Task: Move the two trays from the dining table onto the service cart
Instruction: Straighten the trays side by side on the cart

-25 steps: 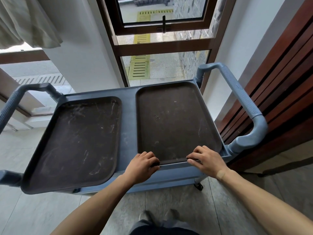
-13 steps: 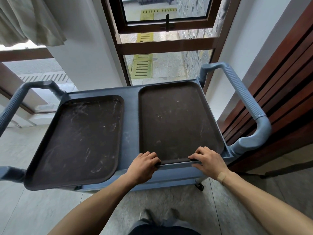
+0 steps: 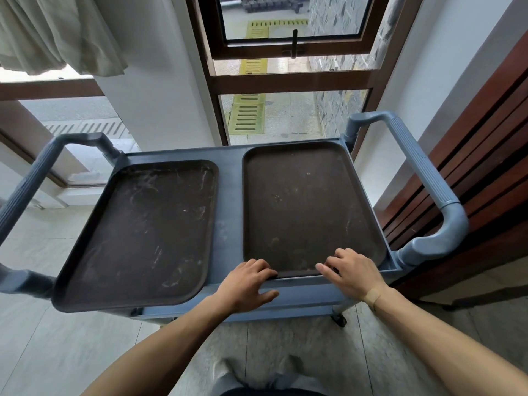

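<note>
Two dark brown trays lie flat side by side on the top of the blue-grey service cart [image 3: 228,212]. The left tray [image 3: 143,232] is scuffed, and its near edge juts out past the cart's front left corner. The right tray [image 3: 305,207] sits inside the cart's rim. My left hand [image 3: 245,284] rests its curled fingers on the near left corner of the right tray, with the thumb spread out over the cart's front wall. My right hand [image 3: 351,270] has its fingers bent over the same tray's near rim; its thumb is hidden.
The cart has a ribbed handle on the right [image 3: 423,178] and another on the left [image 3: 25,184]. A dark wooden slatted wall [image 3: 485,138] stands close on the right. A brown-framed window [image 3: 285,78] and a white wall lie behind the cart. The floor is tiled.
My left thumb has come away from the tray's edge and spread over the cart's front. Both hands stay at the right tray's near rim. The trays have not visibly moved.
</note>
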